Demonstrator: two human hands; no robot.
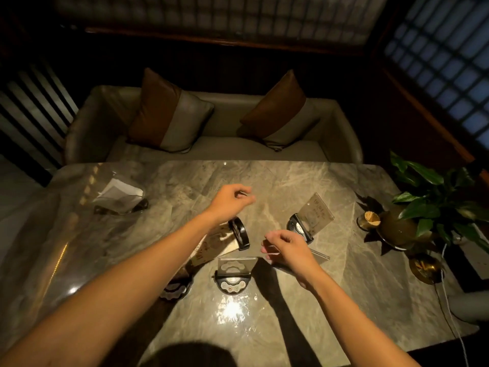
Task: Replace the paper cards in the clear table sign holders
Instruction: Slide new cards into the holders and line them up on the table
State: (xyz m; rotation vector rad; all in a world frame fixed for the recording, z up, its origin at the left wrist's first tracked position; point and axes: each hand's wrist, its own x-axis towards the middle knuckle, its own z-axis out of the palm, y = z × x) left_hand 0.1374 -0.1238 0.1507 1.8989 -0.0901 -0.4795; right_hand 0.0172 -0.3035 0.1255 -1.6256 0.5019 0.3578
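Note:
My right hand [287, 246] pinches a thin clear acrylic panel [321, 255] held low over the marble table [344, 300]. My left hand [232, 200] hovers farther back with its fingers curled together; nothing shows in it. Under my left forearm a sign holder with a printed paper card [219, 243] lies flat, its black base [239, 233] on edge. An empty clear holder [236, 267] stands upright on a black base in front of me. A third holder with a card [316, 211] leans at the right. A loose black base [176, 288] sits at the lower left.
A napkin holder with white napkins [119, 197] stands at the far left. At the right edge are a potted plant [423, 207], a toothpick cup [369, 219], a brass dish [424, 266] and a white cable [449, 313]. Behind the table is a sofa [225, 147] with two cushions.

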